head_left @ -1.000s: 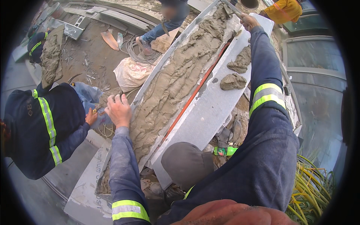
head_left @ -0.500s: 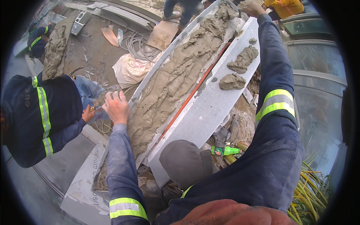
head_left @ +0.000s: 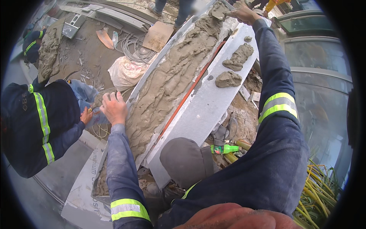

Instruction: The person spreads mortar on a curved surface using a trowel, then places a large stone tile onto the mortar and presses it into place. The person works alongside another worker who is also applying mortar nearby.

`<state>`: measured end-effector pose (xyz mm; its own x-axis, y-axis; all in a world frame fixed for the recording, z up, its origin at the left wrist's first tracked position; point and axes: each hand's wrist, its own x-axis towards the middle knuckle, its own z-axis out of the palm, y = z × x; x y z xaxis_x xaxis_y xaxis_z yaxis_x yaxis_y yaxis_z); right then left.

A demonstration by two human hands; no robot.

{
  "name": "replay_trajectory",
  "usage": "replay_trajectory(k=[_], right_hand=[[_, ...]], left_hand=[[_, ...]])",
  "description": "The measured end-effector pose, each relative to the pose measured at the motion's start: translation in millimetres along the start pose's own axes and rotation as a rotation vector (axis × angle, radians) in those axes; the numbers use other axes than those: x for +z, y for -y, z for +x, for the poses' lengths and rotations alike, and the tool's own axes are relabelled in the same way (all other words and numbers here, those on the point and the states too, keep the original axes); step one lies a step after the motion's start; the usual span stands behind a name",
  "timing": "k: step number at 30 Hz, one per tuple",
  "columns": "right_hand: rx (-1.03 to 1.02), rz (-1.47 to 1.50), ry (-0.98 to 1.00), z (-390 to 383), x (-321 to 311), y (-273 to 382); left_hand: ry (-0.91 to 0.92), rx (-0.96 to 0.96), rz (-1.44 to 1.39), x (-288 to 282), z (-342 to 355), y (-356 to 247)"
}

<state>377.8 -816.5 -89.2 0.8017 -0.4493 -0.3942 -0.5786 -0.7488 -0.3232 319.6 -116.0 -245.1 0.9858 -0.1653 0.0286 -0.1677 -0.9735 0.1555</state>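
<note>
My left hand [head_left: 114,108] has its fingers bent but apart, holding nothing, beside the near-left edge of a long metal trough [head_left: 155,65]. Grey wet mortar [head_left: 175,72] lies roughly spread along the trough. At the far end my right hand [head_left: 246,15] grips a trowel [head_left: 220,12] whose blade is in or on the mortar. An orange-red strip [head_left: 192,87] runs along the trough's right side. Beside it is a pale panel [head_left: 198,118] carrying lumps of mortar [head_left: 238,59].
Co-workers are at the left [head_left: 49,118], far left [head_left: 31,46] and top [head_left: 181,11]. A white sack [head_left: 127,70], coiled cable [head_left: 135,47] and brown board [head_left: 158,36] lie left of the trough. A glazed wall [head_left: 316,61], leaves [head_left: 320,191] and green bottle [head_left: 225,149] are at the right.
My right hand and trowel have shifted leftward along the trough's far end. The co-worker in jeans at the top has moved away from the cable. The view has shifted slightly.
</note>
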Motion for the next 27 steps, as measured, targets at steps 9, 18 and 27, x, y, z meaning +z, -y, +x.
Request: replay_trajectory(k=[9, 18, 27], right_hand=[[-0.391, -0.448, -0.272, -87.7, 11.8, 9.2], [-0.356, -0.918, -0.163, -56.8, 26.1, -21.8], [-0.194, -0.319, -0.149, -99.3, 91.8, -31.6]], left_hand=[[-0.047, 0.021, -0.032, 2.9, -1.4, 1.1], [-0.052, 0.022, -0.016, 2.7, -1.8, 1.6], [-0.065, 0.009, -0.051, 3.4, -0.3, 0.4]])
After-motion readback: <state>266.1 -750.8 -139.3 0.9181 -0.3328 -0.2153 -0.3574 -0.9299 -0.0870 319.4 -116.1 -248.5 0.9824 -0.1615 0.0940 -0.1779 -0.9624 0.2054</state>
